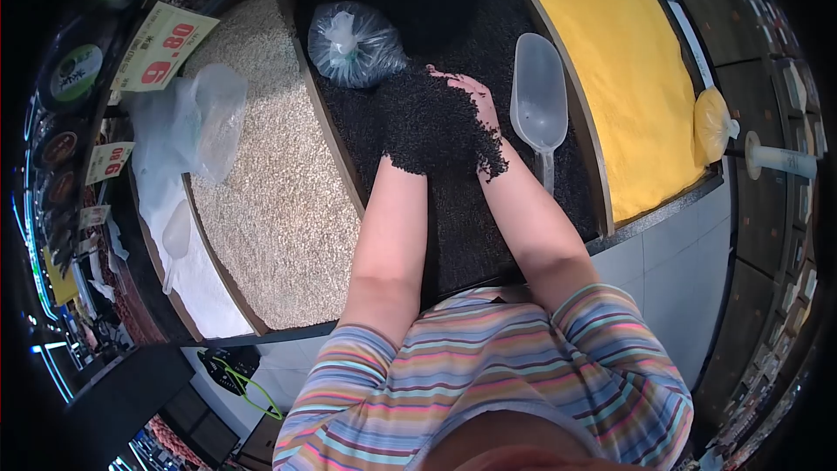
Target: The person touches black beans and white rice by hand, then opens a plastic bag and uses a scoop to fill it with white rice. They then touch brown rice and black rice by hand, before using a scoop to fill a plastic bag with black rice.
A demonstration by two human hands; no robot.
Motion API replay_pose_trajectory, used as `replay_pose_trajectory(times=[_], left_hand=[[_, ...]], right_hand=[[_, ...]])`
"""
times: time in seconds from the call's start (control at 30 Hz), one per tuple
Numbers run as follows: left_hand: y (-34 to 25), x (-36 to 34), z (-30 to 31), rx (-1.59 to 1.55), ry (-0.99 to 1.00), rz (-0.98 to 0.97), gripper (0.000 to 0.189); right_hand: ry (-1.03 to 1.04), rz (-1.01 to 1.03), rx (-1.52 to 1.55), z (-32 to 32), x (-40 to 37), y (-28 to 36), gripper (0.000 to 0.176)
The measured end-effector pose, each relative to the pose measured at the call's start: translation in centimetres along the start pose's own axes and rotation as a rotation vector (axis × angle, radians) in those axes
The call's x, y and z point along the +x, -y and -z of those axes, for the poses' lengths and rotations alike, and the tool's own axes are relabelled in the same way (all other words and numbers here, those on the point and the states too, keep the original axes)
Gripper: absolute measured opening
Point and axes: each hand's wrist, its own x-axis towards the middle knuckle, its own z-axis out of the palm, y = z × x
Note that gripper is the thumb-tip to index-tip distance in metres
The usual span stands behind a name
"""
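Observation:
A wide bin of black rice (453, 244) lies in front of me, and both my forearms reach into it. My left hand (410, 122) is hidden under a heap of black rice, which covers it to the wrist. On the other side, my right hand (481, 100) shows in part, its fingers curving inward around the heap. Grains cling to its palm side and wrist. Just right of that hand, a clear plastic scoop (539, 92) lies on the rice with its handle toward me. A tied clear plastic bag (356, 44) rests beyond my left hand.
Left of a divider is a bin of pale grain (270, 209), with crumpled plastic bags (196, 122) and a price sign (164, 46) at its edge. A bin of yellow grain (628, 78) is on the right, with a small yellow bag (713, 126) at its rim.

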Motion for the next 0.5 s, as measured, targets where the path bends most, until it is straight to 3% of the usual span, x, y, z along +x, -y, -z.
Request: replay_pose_trajectory(times=[0.03, 0.23, 0.33, 0.4, 0.5], left_hand=[[0.1, -0.2, 0.1, 0.017, 0.025, 0.012, 0.030], [0.6, -2.8, 0.0, 0.242, 0.160, 0.048, 0.028], [1.8, -4.9, -2.6, 0.725, -0.277, -0.182, 0.027], [2.6, -7.0, -3.9, 1.160, -0.252, -0.270, 0.027], [3.9, -9.4, -3.5, 1.676, -0.208, -0.432, 0.029]], right_hand=[[0.018, 0.115, -0.212, 0.2, -0.3, -0.2, 0.026], [-0.047, 0.325, -0.963, -0.7, -6.0, -0.2, 0.029], [0.061, 0.398, -1.380, -0.9, -8.4, 0.5, 0.040], [0.148, 0.411, -1.746, -1.6, -10.2, 1.2, 0.043], [0.267, 0.308, -2.001, -1.7, -12.2, 2.4, 0.051]])
